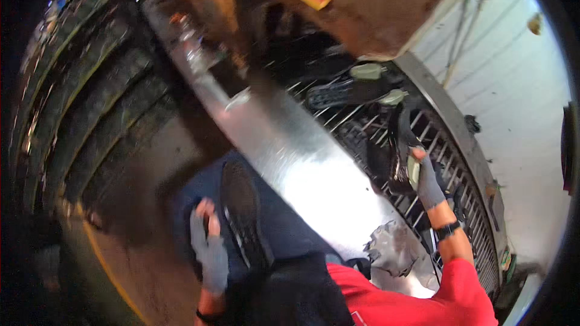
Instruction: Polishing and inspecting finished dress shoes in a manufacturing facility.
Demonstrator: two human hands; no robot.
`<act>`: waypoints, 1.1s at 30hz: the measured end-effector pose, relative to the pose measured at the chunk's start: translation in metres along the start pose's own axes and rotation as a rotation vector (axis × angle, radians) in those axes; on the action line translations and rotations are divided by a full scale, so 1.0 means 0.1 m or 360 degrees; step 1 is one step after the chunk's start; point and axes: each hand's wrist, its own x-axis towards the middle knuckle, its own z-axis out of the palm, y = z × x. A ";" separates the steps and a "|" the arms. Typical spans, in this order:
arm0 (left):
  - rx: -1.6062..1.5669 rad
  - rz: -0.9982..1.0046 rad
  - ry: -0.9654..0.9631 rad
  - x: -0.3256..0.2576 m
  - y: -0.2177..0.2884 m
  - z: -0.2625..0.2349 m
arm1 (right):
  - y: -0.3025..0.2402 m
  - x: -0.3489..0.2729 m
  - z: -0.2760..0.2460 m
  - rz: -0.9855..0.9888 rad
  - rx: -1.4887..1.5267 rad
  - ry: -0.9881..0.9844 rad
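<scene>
My right hand point(426, 178), in a grey fingerless glove with a black wrist band, is closed around a black floppy item point(393, 151) with a pale green piece at my fingers. It holds this over a wire rack point(447, 163). My left hand point(208, 247), gloved the same way, rests low by my blue trouser leg point(284, 223), right beside a black shoe point(241, 217). Its fingers curl, but blur hides whether they grip anything. More black items with pale green parts point(368, 72) lie further along the rack.
A shiny metal rail point(284, 145) runs diagonally along the rack's near side. A large dark tyre point(78, 96) fills the left. A brown cardboard box point(374, 6) with a yellow-orange label hangs over the top. A white boarded wall point(519, 96) is at right.
</scene>
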 end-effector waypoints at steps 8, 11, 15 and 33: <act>-0.0806 -0.0104 -0.0574 0.25 0.55 0.60 | 0.49 -1.01 1.26 0.0718 -0.0390 -0.0713; -0.0750 0.0150 -0.0429 0.30 0.61 0.30 | 0.55 -1.31 2.35 0.0017 -0.0595 -0.1410; -0.1266 -0.0076 -0.0588 0.14 0.65 0.08 | 0.59 -1.42 2.60 0.0766 -0.0160 -0.1122; -0.0454 -0.0175 -0.0535 0.79 0.63 -0.01 | 0.35 -1.18 2.63 0.0889 0.0137 -0.0868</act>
